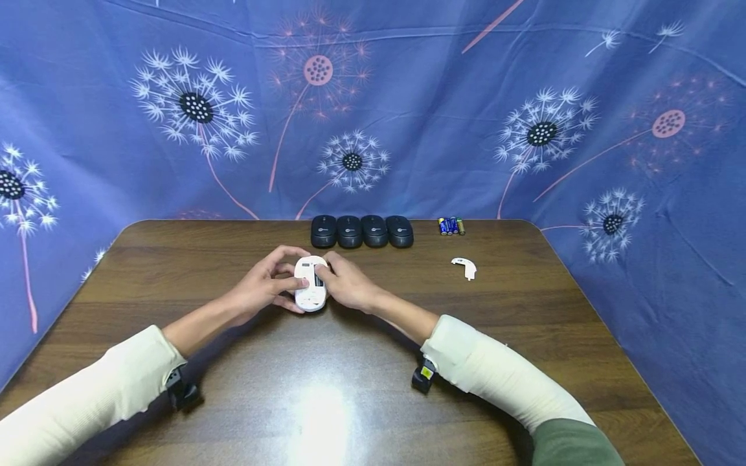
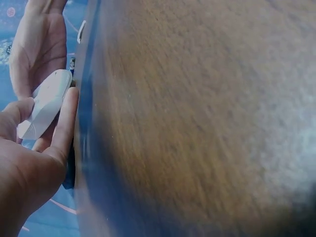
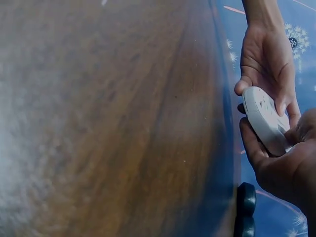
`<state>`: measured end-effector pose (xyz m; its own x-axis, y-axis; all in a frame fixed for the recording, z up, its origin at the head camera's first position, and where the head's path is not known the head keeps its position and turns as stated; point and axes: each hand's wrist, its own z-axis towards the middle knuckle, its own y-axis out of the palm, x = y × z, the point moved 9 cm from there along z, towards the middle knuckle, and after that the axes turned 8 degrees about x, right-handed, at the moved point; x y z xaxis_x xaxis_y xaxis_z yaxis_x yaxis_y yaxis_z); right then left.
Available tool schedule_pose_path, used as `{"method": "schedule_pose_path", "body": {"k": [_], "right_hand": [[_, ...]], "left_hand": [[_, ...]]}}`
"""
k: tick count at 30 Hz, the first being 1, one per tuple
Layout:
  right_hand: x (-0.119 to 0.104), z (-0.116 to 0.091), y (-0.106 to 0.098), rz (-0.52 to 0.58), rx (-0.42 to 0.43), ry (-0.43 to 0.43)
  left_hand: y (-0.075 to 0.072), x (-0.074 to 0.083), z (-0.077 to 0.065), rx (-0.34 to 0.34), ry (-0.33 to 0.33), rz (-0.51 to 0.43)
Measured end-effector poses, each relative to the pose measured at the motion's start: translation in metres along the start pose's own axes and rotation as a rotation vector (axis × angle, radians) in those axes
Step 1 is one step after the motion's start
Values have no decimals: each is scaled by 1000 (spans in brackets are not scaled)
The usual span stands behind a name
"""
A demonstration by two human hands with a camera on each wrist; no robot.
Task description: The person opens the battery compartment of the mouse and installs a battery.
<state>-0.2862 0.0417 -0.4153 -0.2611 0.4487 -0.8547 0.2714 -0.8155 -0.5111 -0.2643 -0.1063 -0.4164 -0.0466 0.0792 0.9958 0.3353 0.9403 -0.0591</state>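
Note:
A white computer mouse (image 1: 309,299) is held underside up above the table, its battery slot uncovered and dark inside. My left hand (image 1: 269,285) grips its left side, thumb on the underside and fingers around the edge. On the other side my right hand (image 1: 350,283) holds the mouse, its thumb pressing at the open slot. In the left wrist view the mouse (image 2: 49,101) is tilted between both hands. The right wrist view shows the mouse (image 3: 264,118) edge-on, the right thumb over its underside.
Several black mice (image 1: 362,232) stand in a row at the table's back edge. Right of them lie several batteries (image 1: 449,226), blue ones and a greenish one. A white curved battery cover (image 1: 466,266) lies nearer on the wooden table (image 1: 233,401). A blue patterned cloth (image 1: 408,97) hangs behind.

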Motion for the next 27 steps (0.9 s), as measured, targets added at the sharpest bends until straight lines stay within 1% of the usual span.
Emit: {"method": "schedule_pose_path", "body": {"k": [1, 2, 5, 7, 12, 15, 18, 21, 27], "right_hand": [[1, 0, 2, 45, -15, 17], [-2, -3, 2, 108, -37, 52], [-2, -7, 4, 280, -85, 156], [-1, -9, 4, 336, -101, 198], [-2, -11, 2, 343, -84, 253], [-2, -11, 3, 394, -72, 281], [-2, -12, 5, 433, -74, 291], [-2, -14, 6, 442, -78, 294], [1, -19, 8, 443, -98, 322]], "left_hand": [[-1, 0, 0, 2, -1, 6], [-1, 0, -1, 4, -1, 15], [-4, -1, 0, 9, -2, 38], [-6, -2, -1, 18, -6, 65], [-17, -2, -2, 55, -29, 116], [-22, -5, -3, 73, -52, 101], [-23, -6, -5, 81, -64, 78], [-22, -7, -6, 90, -72, 70], [-21, -12, -6, 102, -106, 105]]}}
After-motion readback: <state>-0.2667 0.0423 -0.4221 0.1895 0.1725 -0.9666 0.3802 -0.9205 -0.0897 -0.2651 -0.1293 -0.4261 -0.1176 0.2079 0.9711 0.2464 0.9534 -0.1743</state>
